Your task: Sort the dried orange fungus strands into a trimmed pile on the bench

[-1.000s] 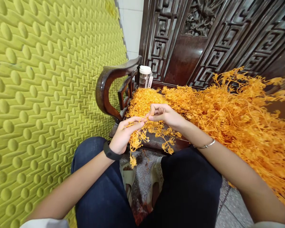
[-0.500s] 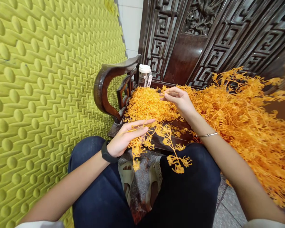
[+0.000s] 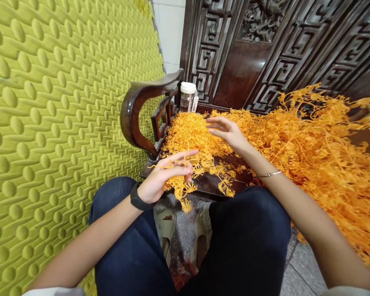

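Observation:
My left hand (image 3: 165, 174) grips an orange plastic branched sprig (image 3: 200, 174) whose twigs hang over the seat's front edge. My right hand (image 3: 226, 131) hovers with fingers spread over a heap of small orange pieces (image 3: 188, 133) on the dark wooden bench seat (image 3: 208, 185). A large pile of long orange branches (image 3: 320, 152) covers the bench to the right of that hand. My knees in dark trousers sit just below the seat.
A small clear jar with a white lid (image 3: 187, 96) stands at the bench's back corner by the curved armrest (image 3: 135, 115). A yellow-green bumpy mat (image 3: 58, 123) fills the left. The carved backrest (image 3: 265, 49) rises behind. My sandalled feet (image 3: 181, 238) rest on speckled floor.
My right hand left the sprig, moved up over the small-piece heap and opened there. The sprig in my left hand swung and now hangs closer to the seat edge.

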Demonstrator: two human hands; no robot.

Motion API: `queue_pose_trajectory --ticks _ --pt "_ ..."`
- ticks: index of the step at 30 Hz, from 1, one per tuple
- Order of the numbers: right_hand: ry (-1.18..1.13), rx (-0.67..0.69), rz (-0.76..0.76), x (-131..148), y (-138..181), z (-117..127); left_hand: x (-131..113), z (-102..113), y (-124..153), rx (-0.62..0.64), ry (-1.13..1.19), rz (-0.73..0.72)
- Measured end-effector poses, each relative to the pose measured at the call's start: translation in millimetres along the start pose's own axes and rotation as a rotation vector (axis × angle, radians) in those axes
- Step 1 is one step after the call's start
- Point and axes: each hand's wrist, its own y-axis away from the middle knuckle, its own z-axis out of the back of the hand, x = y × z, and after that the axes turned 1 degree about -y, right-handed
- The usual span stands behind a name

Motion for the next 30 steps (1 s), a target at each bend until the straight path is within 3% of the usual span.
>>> queue_pose_trajectory --ticks 6,10,17,24,30 --pt "0.182 0.398 0.06 58.8 30.3 -18.9 -0.6 -0.3 -1.8 -0.074 0.007 -0.009" --pt "0.304 0.584 0.123 67.7 39.8 -31.0 -0.8 -2.2 -1.7 -0.12 -0.007 -0.011" --pt "0.321 0.57 0.191 63.6 44.1 -43.5 -1.0 -2.3 -0.4 -0.115 -0.011 -0.011" --pt "-0.025 0.682 -0.03 67.5 42.6 -48.2 -1.4 -4.1 -4.3 -0.032 0.205 0.013" --pt "-0.216 0.701 -0.153 59.4 40.6 -54.9 -1.9 -2.4 -5.8 -0.063 0.296 0.06"
